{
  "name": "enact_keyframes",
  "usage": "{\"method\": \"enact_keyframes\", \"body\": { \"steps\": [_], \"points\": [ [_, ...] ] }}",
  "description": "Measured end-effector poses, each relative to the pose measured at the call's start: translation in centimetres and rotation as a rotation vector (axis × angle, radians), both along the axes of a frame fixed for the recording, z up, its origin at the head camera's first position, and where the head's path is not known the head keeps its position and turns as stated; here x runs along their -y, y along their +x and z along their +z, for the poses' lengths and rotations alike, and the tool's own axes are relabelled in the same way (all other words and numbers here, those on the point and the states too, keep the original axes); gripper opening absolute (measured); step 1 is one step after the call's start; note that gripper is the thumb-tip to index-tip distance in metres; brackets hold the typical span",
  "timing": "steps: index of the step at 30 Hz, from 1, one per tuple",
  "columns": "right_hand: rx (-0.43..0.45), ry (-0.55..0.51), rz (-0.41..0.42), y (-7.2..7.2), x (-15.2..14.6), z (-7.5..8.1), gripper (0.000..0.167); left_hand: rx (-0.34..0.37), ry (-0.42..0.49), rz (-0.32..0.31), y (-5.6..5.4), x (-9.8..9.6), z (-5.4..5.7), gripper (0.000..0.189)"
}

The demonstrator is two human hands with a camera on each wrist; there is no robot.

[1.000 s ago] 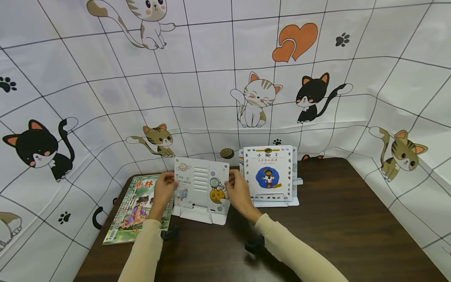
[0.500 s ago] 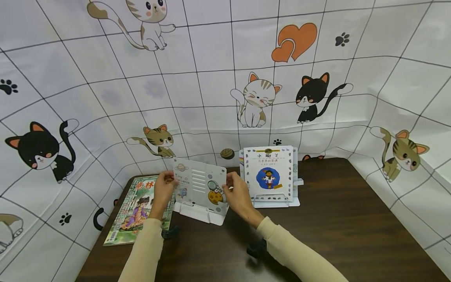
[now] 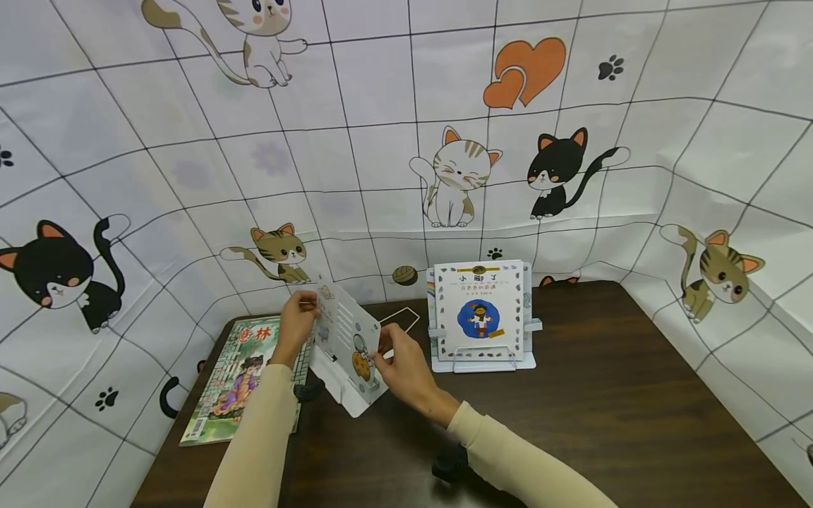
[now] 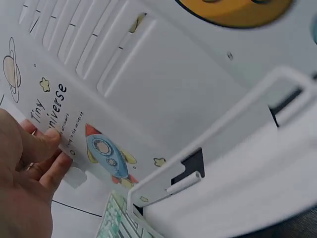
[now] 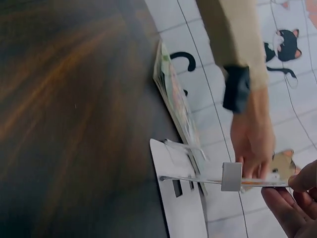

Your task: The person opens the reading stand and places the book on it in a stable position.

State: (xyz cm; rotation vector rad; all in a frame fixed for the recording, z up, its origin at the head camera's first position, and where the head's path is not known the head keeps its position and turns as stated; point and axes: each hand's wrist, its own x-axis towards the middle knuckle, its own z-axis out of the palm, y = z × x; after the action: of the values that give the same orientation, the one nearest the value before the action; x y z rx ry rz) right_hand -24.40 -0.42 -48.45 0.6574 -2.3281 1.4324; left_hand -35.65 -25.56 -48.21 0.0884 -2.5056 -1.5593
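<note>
A white book stand point(image 3: 343, 331) with slots and space drawings stands turned at an angle at the left middle of the table in the head view. My left hand point(image 3: 296, 326) pinches its left edge, thumb on the front beside the "Tiny universe" print point(image 4: 54, 106) in the left wrist view. With thumb and fingers, my right hand point(image 3: 403, 367) grips the other side edge. A white wire loop point(image 3: 409, 316) sticks out behind the panel. Seen edge-on in the right wrist view, the panel rises from its flat base point(image 5: 183, 210), and the right fingers point(image 5: 285, 206) hold it.
A magazine point(image 3: 238, 388) lies on the dark wooden table point(image 3: 559, 430) at the left, close to the stand. Further right, a second white stand point(image 3: 528, 363) bears a picture book point(image 3: 479, 310). A cat-print sheet point(image 3: 356, 162) hangs behind and around the table.
The book stand has swung round, its right side coming forward and left with my right hand. The wire loop behind it has come into sight. My left hand has stayed at its edge.
</note>
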Motion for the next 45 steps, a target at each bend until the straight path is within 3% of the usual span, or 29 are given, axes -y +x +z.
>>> {"method": "enact_keyframes", "body": {
  "steps": [5,11,15,19,22,25,32,35,39,45],
  "points": [
    [-0.059,0.059,0.075,0.8,1.6,0.2,0.025,0.009,0.008,-0.049,-0.7,-0.2,0.5,0.036],
    [-0.211,0.2,0.142,1.3,3.0,0.3,0.023,-0.019,-0.011,-0.104,-1.2,-0.7,1.0,0.034],
    [-0.266,0.245,0.145,1.3,3.6,0.5,0.024,-0.036,-0.015,-0.133,-1.0,-0.8,1.3,0.035],
    [-0.263,0.253,0.145,1.3,3.7,0.5,0.024,-0.032,-0.018,-0.179,0.0,-0.6,1.3,0.041],
    [-0.253,0.257,0.148,1.4,3.6,0.5,0.023,-0.034,-0.028,-0.208,1.3,-0.5,1.3,0.045],
    [-0.247,0.263,0.149,1.4,3.5,0.5,0.022,-0.039,-0.026,-0.223,3.4,-0.4,1.4,0.045],
    [-0.153,0.236,0.187,1.2,3.5,0.4,0.025,-0.08,-0.005,-0.266,10.2,-0.9,1.8,0.045],
    [-0.125,0.217,0.198,1.2,3.5,0.4,0.025,-0.125,-0.012,-0.296,12.7,-1.8,1.5,0.049],
    [-0.11,0.191,0.197,1.2,3.5,0.2,0.026,-0.214,-0.029,-0.289,14.1,-3.3,0.8,0.056],
    [-0.16,0.191,0.229,0.8,2.8,-0.3,0.025,-0.408,-0.11,-0.185,14.3,-4.3,-0.2,0.044]
  ]
}}
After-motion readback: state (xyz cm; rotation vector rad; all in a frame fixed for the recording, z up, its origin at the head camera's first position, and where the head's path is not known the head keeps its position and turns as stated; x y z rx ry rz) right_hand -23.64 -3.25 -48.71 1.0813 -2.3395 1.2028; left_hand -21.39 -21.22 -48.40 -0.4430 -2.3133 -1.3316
